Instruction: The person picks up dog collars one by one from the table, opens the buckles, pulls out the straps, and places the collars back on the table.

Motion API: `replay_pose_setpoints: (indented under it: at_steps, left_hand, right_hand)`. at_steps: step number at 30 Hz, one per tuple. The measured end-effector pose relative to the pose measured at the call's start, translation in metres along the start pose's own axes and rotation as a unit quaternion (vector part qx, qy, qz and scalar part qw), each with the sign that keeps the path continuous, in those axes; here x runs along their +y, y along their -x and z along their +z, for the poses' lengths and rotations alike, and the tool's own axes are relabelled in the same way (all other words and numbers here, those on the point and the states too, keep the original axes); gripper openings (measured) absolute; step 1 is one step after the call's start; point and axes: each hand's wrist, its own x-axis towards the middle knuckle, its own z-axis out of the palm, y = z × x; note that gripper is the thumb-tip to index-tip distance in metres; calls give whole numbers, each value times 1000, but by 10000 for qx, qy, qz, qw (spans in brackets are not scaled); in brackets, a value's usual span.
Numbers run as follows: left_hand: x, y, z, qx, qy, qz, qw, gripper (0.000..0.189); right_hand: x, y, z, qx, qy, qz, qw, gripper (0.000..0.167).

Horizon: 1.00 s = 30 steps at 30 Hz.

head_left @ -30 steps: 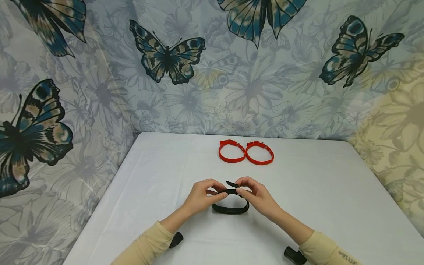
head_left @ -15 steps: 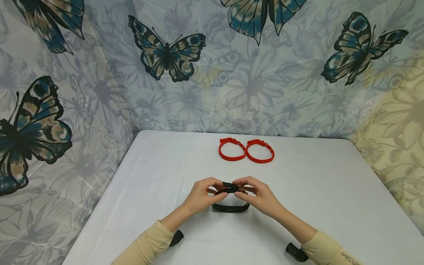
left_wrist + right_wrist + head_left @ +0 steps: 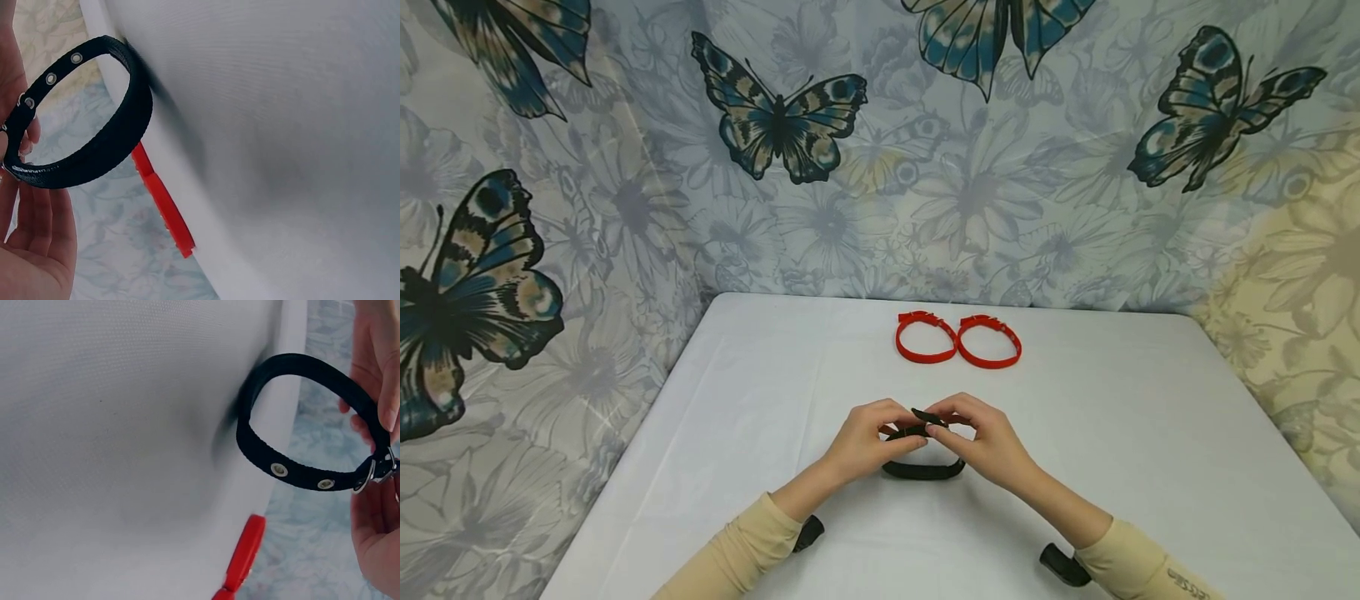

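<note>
A black collar point(image 3: 922, 472) with metal eyelets stands on edge over the white table, its loop toward the person. My left hand point(image 3: 872, 437) pinches the left part of its top between thumb and fingers. The right hand point(image 3: 988, 437) pinches the collar's buckle end, and the free strap tip sticks up between the two hands. In the right wrist view, a metal buckle point(image 3: 387, 465) and a ring show beside the right fingers point(image 3: 375, 515). Eyelets line the black collar point(image 3: 115, 134) in the left wrist view. Fingertips partly hide the fastening.
Two red collars point(image 3: 925, 358), buckled into loops, lie side by side at the back of the white table point(image 3: 790, 367). Behind hangs a butterfly-patterned cloth point(image 3: 880, 233). A black device point(image 3: 1063, 565) sits at the right wrist, another point(image 3: 808, 533) at the left.
The strap tip lay flatter half a second ago and now angles up by the right fingers. My left hand has shifted slightly right, closer to the right hand. The red collars stay put.
</note>
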Motion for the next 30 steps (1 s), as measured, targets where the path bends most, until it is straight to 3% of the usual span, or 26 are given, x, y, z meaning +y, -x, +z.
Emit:
replay_pose_setpoints:
  at_steps: [3, 8, 15, 21, 30]
  left_hand:
    - [-1, 0, 0, 20, 38, -151, 9999, 19]
    - [1, -2, 0, 154, 21, -313, 9994, 17]
    - [4, -5, 1, 337, 91, -537, 9979, 14]
    - [2, -3, 4, 523, 8, -601, 9968, 14]
    - [-2, -1, 8, 586, 253, -722, 9953, 16]
  right_hand:
    - [18, 2, 1, 97, -155, 366, 9992, 17]
    - [18, -2, -3, 34, -632, 1419, 9879, 21]
    - [20, -10, -4, 68, -1705, 2668, 9485, 33]
    - [24, -12, -2, 274, -1980, 3049, 9312, 34]
    - [26, -14, -3, 422, -2150, 3009, 9281, 36]
